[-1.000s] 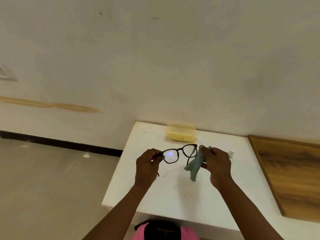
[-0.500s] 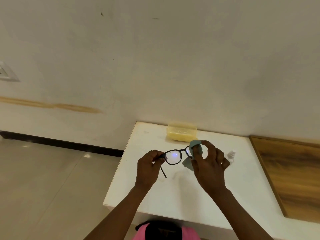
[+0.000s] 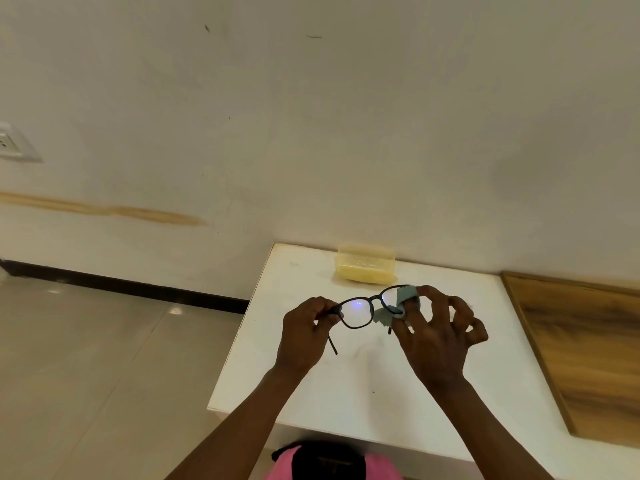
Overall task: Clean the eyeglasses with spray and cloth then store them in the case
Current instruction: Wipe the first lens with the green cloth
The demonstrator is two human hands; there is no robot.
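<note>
A white rectangular table point(image 3: 346, 403) is set against a cream, stained wall point(image 3: 311, 133); a glossy beige tiled floor point(image 3: 86, 375) is bordered by a black skirting strip point(image 3: 121, 284).

Black eyeglasses point(image 3: 360, 311), grey-green cloth point(image 3: 398, 303), yellow case point(image 3: 365, 268).

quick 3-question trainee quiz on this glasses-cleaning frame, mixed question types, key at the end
1. True or false: the eyeglasses lie flat on the white table.
2. Multiple choice: the grey-green cloth is on (A) the lens nearer the right hand, (B) the lens nearer the left hand, (C) the table.
3. Fill in: the yellowish case sits at the table's far edge, against the ____.

Key: 1 false, both hands hold them above the table. 2 A, pinched over that lens. 3 wall.
</note>
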